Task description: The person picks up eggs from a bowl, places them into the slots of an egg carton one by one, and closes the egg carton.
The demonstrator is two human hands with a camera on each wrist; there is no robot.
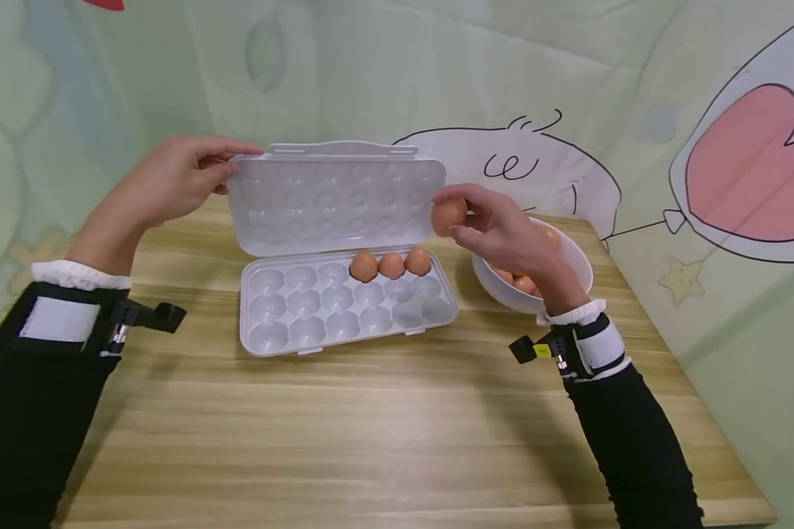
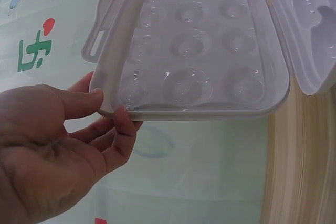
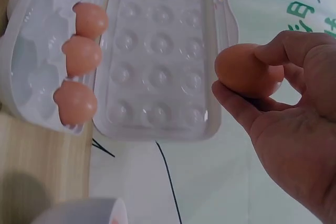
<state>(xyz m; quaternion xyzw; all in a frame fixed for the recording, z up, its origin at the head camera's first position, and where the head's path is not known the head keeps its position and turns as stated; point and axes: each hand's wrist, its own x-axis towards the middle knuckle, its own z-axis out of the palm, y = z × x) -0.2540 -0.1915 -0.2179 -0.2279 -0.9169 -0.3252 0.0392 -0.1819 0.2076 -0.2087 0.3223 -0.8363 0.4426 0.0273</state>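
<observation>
A white plastic egg tray (image 1: 337,300) lies on the table with its hinged lid (image 1: 337,202) raised. Three brown eggs (image 1: 391,265) sit in its back row toward the right end. My left hand (image 1: 181,176) pinches the lid's upper left corner between thumb and fingers, as the left wrist view also shows at the lid's edge (image 2: 199,114). Near the lid's right edge, my right hand (image 1: 499,228) holds a brown egg (image 3: 247,72) between thumb and fingers, raised above the tray.
Right of the tray stands a white bowl (image 1: 576,268) with several brown eggs, partly hidden by my right forearm. The wooden table (image 1: 370,433) stretches in front of the tray. Behind it hangs a pale green printed cloth (image 1: 344,73).
</observation>
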